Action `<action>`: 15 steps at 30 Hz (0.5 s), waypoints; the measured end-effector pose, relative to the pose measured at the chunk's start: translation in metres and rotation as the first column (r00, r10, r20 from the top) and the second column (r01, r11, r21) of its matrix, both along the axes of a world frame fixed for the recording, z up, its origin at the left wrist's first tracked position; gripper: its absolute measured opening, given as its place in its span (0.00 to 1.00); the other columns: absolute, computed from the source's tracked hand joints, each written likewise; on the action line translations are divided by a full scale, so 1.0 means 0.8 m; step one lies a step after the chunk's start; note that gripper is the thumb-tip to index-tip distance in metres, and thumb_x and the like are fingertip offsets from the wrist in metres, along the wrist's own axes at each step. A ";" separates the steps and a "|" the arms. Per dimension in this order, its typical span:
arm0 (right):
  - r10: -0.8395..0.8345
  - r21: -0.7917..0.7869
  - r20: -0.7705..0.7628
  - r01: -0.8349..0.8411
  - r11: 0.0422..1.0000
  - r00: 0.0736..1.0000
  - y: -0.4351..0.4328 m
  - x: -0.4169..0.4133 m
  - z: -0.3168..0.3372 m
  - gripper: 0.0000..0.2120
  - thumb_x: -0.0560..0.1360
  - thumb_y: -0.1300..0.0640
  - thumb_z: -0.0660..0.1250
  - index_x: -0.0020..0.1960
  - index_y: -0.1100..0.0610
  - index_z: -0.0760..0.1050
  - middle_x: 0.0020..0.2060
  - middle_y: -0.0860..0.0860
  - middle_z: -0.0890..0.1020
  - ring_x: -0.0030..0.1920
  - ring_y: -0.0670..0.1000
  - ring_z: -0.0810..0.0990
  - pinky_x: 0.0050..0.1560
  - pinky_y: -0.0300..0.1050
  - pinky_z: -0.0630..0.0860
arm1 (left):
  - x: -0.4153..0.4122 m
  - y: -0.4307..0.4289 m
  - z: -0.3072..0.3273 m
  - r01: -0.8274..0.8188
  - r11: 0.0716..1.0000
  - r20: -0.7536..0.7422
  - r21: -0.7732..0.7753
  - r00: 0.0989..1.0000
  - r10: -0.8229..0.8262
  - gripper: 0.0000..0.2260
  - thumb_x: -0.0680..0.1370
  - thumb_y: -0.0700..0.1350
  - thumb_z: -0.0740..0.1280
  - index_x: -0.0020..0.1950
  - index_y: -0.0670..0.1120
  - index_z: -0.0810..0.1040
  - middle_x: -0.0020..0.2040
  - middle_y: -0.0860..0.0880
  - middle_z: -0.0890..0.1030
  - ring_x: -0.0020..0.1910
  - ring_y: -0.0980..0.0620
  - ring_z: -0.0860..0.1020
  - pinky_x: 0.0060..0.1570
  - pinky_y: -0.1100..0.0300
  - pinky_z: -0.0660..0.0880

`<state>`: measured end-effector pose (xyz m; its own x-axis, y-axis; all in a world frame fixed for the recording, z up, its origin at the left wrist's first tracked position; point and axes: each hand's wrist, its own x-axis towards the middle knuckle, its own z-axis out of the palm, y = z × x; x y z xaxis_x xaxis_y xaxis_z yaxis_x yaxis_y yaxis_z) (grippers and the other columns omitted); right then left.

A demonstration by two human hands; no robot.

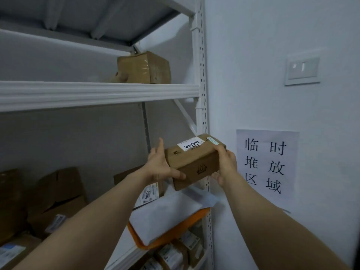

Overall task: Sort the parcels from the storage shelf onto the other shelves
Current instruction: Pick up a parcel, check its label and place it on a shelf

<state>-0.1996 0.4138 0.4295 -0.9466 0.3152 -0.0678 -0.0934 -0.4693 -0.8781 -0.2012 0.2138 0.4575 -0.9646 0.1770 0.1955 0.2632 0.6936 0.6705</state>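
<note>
Box (194,162) of brown card, small, gripped at both ends by your two hands and lifted clear of every surface. Your left hand (160,165) clasps the left end, with the thumb hooked along the lower front edge and the fingers flat up the side. Your right hand (227,164) clasps the right end, with the fingers curled over the top edge and the thumb beneath. A white label (190,146) faces up between your hands.

Just behind the box stands the rack's white post (202,75). Right of your right hand a paper sign (267,162) with Chinese characters hangs on the wall, with a switch (303,69) higher up. Directly below the box lie a white mailer (165,211) and an orange bag (171,237). Down to the left of your left arm sit more cartons (58,193). Well above your hands, a taped parcel (144,68) rests on the upper shelf (97,94).

This looks like the carrying step: one parcel is in hand and not yet placed. Next you likely need to read the label, turn to the matching shelf, and keep the box level.
</note>
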 end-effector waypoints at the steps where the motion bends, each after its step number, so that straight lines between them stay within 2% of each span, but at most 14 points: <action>1: -0.021 -0.034 0.020 0.021 0.999 1.000 0.011 0.003 -0.003 0.25 0.70 0.47 0.71 0.64 0.52 0.70 0.51 0.56 0.80 0.46 0.56 0.81 0.36 0.50 0.80 | 0.001 0.011 0.002 0.029 0.999 0.007 0.035 1.000 -0.029 0.64 0.61 0.48 0.81 0.77 0.49 0.32 0.75 0.47 0.51 0.75 0.44 0.52 0.73 0.49 0.54; 4: -0.030 -0.180 0.075 0.043 0.983 0.997 0.040 0.010 -0.015 0.25 0.66 0.44 0.72 0.60 0.54 0.75 0.52 0.59 0.83 0.47 0.59 0.83 0.37 0.55 0.81 | 0.000 0.043 0.003 0.111 0.979 0.026 0.170 0.993 -0.117 0.68 0.58 0.49 0.83 0.76 0.49 0.31 0.76 0.46 0.56 0.75 0.46 0.57 0.72 0.52 0.57; 6: 0.002 -0.244 0.092 0.021 0.969 0.996 0.055 0.016 -0.022 0.25 0.67 0.43 0.70 0.58 0.55 0.77 0.51 0.59 0.84 0.47 0.59 0.83 0.36 0.53 0.80 | 0.001 0.061 0.004 0.150 0.958 0.025 0.246 0.987 -0.161 0.65 0.61 0.44 0.82 0.77 0.47 0.32 0.73 0.46 0.64 0.72 0.48 0.64 0.69 0.55 0.62; 8: 0.036 -0.265 0.116 -0.004 0.964 0.993 0.065 0.018 -0.028 0.26 0.68 0.42 0.68 0.61 0.55 0.77 0.50 0.58 0.83 0.46 0.59 0.82 0.33 0.50 0.79 | 0.000 0.076 0.003 0.166 0.952 0.008 0.258 0.985 -0.174 0.63 0.60 0.47 0.82 0.78 0.45 0.38 0.71 0.47 0.69 0.69 0.49 0.68 0.68 0.56 0.65; 10: 0.057 -0.274 0.135 -0.018 0.962 0.989 0.075 0.017 -0.035 0.26 0.70 0.41 0.65 0.62 0.55 0.76 0.50 0.58 0.83 0.47 0.59 0.81 0.34 0.50 0.79 | 0.003 0.085 0.003 0.190 0.950 -0.011 0.246 0.981 -0.193 0.61 0.57 0.49 0.83 0.79 0.43 0.47 0.69 0.48 0.71 0.66 0.50 0.71 0.65 0.58 0.69; 11: 0.066 -0.278 0.138 -0.026 0.960 0.988 0.079 0.016 -0.037 0.25 0.70 0.41 0.64 0.62 0.55 0.76 0.50 0.58 0.83 0.48 0.59 0.81 0.36 0.50 0.79 | 0.005 0.089 0.004 0.203 0.949 -0.026 0.242 0.979 -0.202 0.55 0.58 0.47 0.83 0.77 0.42 0.55 0.66 0.49 0.74 0.64 0.51 0.73 0.61 0.62 0.72; 13: 0.075 -0.281 0.152 -0.030 0.959 0.985 0.083 0.014 -0.040 0.24 0.72 0.41 0.63 0.61 0.56 0.76 0.50 0.59 0.83 0.49 0.60 0.80 0.39 0.51 0.79 | 0.010 0.096 0.005 0.228 0.943 -0.068 0.241 0.974 -0.218 0.37 0.61 0.41 0.82 0.65 0.47 0.70 0.58 0.51 0.78 0.59 0.51 0.77 0.51 0.68 0.74; 15: 0.082 -0.282 0.165 -0.033 0.959 0.983 0.083 0.012 -0.043 0.24 0.73 0.40 0.62 0.60 0.56 0.76 0.51 0.59 0.82 0.51 0.60 0.80 0.42 0.53 0.79 | 0.016 0.102 0.007 0.240 0.939 -0.104 0.245 0.970 -0.221 0.31 0.61 0.39 0.81 0.57 0.51 0.71 0.53 0.54 0.77 0.54 0.54 0.77 0.44 0.72 0.75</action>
